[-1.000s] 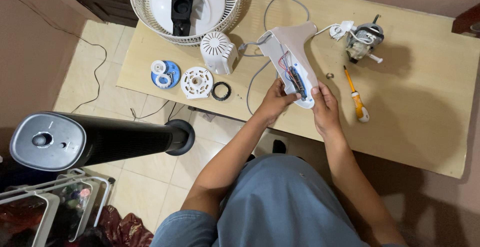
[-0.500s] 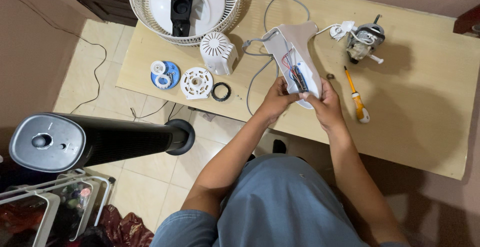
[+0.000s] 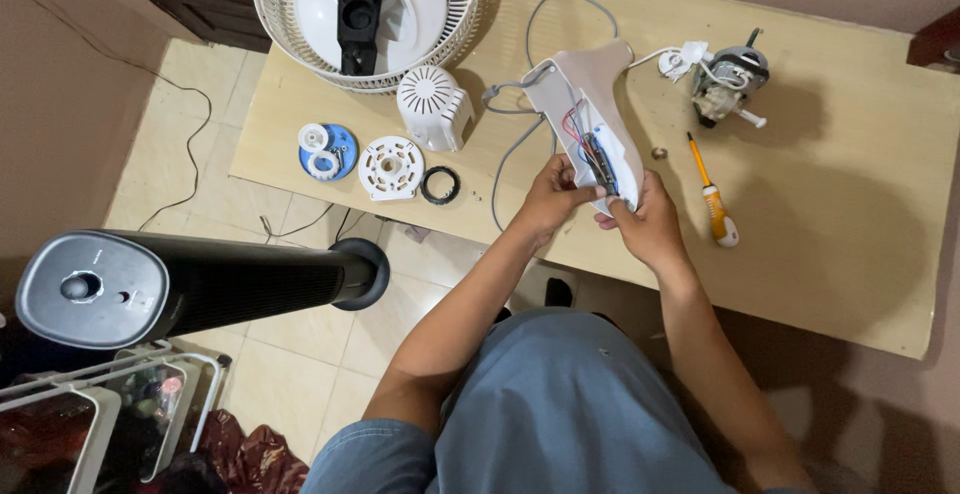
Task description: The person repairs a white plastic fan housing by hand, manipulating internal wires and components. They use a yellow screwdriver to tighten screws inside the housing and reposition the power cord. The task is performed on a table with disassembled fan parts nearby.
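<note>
**Both Hands on an Opened Fan Housing at a Wooden Table**

A pale wooden table point(image 3: 850, 254) stood over a tiled floor, strewn with fan parts. Near its front edge, the left hand point(image 3: 548, 199) and the right hand point(image 3: 648, 226) together held a white plastic housing point(image 3: 590, 104), tilted up off the tabletop with its open side facing the camera. The left hand gripped its lower left edge with fingers curled round it; the right hand closed on its lower right end, thumb pressed at the rim. Red and dark wires point(image 3: 585, 139) showed inside the shell, and a grey cable point(image 3: 520, 144) trailed from it across the table. Just right of the hands lay a yellow-handled screwdriver point(image 3: 712, 194), untouched. Farther back sat a small motor point(image 3: 728, 79), joined to the housing by a white lead. To the left were a white vented cap point(image 3: 432, 106), a white round disc point(image 3: 390, 167), a black ring point(image 3: 440, 185) and a blue disc point(image 3: 328, 151). A white fan grille point(image 3: 365, 14) rested at the far left corner. A black tower fan point(image 3: 190, 284) leaned below the table.
</note>
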